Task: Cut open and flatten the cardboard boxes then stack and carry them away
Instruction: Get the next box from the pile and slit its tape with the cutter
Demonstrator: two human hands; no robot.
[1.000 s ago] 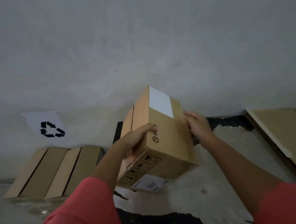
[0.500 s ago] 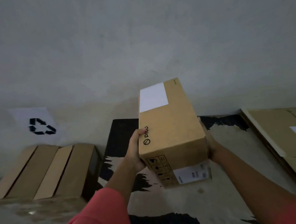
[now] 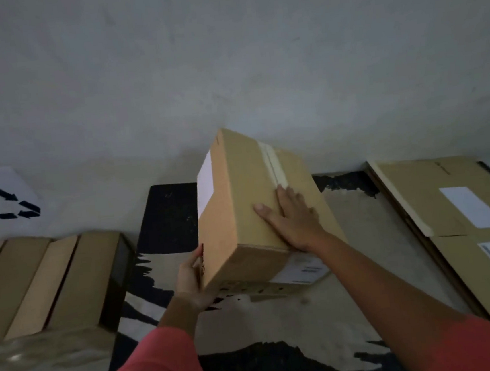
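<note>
Pressing flat on the box (image 3: pixel 239 203), right hand (image 3: pixel 292 221); left hand (image 3: pixel 191 277) holds beneath.

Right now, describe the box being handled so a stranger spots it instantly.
Find the black patterned mat at the foot of the grey wall. Above it, the left hand grips and the right hand presses a closed brown cardboard box. Unlike the cardboard stacks lying either side, it is lifted and tilted, with pale tape on top.

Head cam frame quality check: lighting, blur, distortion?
Head view: dim, flat light, no glare; box and right hand reasonably sharp; cardboard stack at left smeared along its near edge; text on the label unreadable; wide-angle lens bows the base of the wall.
</note>
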